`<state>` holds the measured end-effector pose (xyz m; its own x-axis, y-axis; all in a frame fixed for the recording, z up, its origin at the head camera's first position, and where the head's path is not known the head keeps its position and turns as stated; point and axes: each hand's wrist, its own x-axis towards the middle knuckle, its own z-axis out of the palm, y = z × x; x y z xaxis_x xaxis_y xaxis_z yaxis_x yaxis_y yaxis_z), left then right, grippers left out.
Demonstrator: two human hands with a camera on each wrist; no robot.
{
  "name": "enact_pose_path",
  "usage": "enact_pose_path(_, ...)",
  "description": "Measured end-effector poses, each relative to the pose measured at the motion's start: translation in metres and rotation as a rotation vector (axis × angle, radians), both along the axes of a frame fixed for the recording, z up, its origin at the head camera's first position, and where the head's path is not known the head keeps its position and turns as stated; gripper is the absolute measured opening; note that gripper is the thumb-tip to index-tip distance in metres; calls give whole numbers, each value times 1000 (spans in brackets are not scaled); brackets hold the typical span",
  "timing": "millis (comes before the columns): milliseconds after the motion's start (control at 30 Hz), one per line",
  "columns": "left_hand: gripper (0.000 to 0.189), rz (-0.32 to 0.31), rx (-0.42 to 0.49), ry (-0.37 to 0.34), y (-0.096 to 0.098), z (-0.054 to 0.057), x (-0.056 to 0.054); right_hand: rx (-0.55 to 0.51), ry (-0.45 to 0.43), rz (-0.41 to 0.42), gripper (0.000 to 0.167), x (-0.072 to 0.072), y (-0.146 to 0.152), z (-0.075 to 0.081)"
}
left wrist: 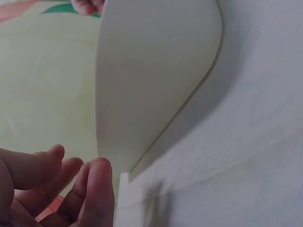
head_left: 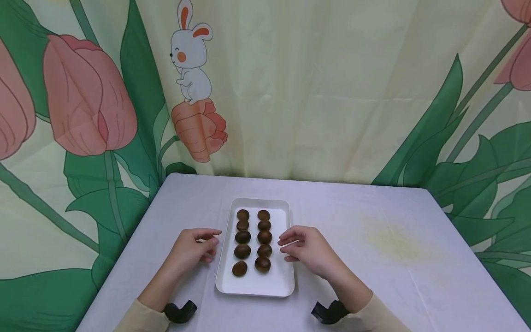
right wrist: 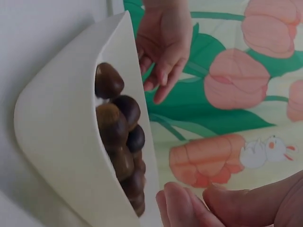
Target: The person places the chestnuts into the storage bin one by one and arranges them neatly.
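Observation:
A white rectangular tray [head_left: 278, 283] lies on the table with brown chestnuts [head_left: 242, 251] in two columns, several in each. My left hand [head_left: 192, 249] is just beside the tray's left edge, fingers loosely bent and holding nothing. On the other side, my right hand [head_left: 307, 249] has its fingertips over the right rim, close to the right column of chestnuts [head_left: 264, 237], with nothing in its grasp. The left wrist view shows the tray's outer wall [left wrist: 156, 75] by the left fingers [left wrist: 99, 189]. Chestnuts [right wrist: 113, 125] show over the tray's wall in the right wrist view.
A white cloth covers the table [head_left: 352, 221], with a faint yellowish stain [head_left: 394, 240] to the right. Behind it hangs a curtain [head_left: 311, 92] printed with tulips, a rabbit and a carrot. Black bands [head_left: 180, 312] are on both wrists.

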<state>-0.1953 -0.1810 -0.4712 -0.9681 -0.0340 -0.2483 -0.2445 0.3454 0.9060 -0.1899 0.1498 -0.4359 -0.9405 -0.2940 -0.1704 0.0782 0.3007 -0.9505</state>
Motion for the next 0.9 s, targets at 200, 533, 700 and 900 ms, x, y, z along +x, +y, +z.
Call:
enact_pose_path(200,37,42,-118,41,-2,7,3,27,35,-102,28,0,22,2)
enact_pose_path(533,57,13,-430,208,-3,24,16,381,165,-270,44,14,56,16)
enact_pose_path(700,61,-54,-562,288,-4,32,22,552,264,-275,59,22,65,23)
enact_pose_path(900,71,-80,-750,387,1,34,26,712,392,-283,71,29,65,23)
